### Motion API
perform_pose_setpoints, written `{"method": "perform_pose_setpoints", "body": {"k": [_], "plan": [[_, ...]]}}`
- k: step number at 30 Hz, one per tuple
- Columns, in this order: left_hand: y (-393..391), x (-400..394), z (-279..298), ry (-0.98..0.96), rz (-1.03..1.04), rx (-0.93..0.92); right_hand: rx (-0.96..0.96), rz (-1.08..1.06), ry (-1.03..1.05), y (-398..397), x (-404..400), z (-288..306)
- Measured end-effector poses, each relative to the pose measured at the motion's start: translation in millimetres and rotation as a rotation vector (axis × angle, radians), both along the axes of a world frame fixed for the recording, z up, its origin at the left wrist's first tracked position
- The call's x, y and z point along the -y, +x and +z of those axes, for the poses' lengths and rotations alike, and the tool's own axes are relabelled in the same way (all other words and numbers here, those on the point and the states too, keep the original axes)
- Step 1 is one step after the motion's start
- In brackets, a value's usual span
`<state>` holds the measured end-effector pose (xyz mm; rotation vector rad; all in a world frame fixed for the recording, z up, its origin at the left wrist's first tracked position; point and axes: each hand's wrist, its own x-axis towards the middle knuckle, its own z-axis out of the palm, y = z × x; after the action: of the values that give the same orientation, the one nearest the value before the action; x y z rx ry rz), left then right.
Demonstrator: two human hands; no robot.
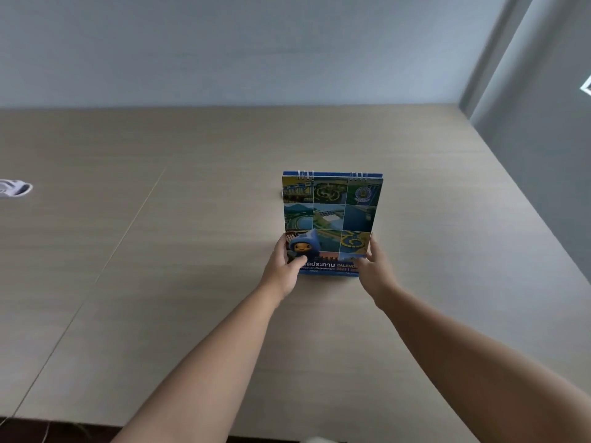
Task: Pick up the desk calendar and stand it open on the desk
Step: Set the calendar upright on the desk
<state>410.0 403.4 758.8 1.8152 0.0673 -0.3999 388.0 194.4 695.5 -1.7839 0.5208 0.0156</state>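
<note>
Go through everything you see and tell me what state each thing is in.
Desk calendar: upright on the desk, cover facing the camera, spiral binding on top.
Left hand: gripping the calendar's lower left edge.
Right hand: against its lower right edge.
Desk: bare around the calendar.
White object: lying far left, blurred.

Blue spiral-bound desk calendar (pixel 331 219) stands upright on the desk; photo-grid cover facing the camera.

"Is there room to move around on the desk (pixel 198 219)?"

"Lots. The top is bare on both sides and in front."

"What is in the way?"

"The calendar (pixel 331 219) stands in the middle. A small white thing (pixel 14 188) lies far off at the left edge. The wall (pixel 256 49) shuts the back."
</note>
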Motion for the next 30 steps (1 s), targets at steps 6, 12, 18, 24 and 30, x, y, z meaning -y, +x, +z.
{"method": "perform_pose_setpoints", "body": {"k": [6,12,18,24,30], "plan": [[-13,-4,-3,0.035,0.065,0.007,-0.020,0.017,0.005,-24,-18,34],[-27,5,3,0.026,0.107,0.010,-0.031,-0.015,-0.033,-34,-24,61],[-45,9,10,0.015,0.147,0.009,-0.027,-0.040,-0.057,-45,-22,73],[-44,10,11,0.016,0.149,0.005,-0.029,-0.076,-0.059,-47,-27,78],[-43,2,9,0.010,0.171,-0.035,-0.097,-0.105,0.087,-43,-20,74]]}}
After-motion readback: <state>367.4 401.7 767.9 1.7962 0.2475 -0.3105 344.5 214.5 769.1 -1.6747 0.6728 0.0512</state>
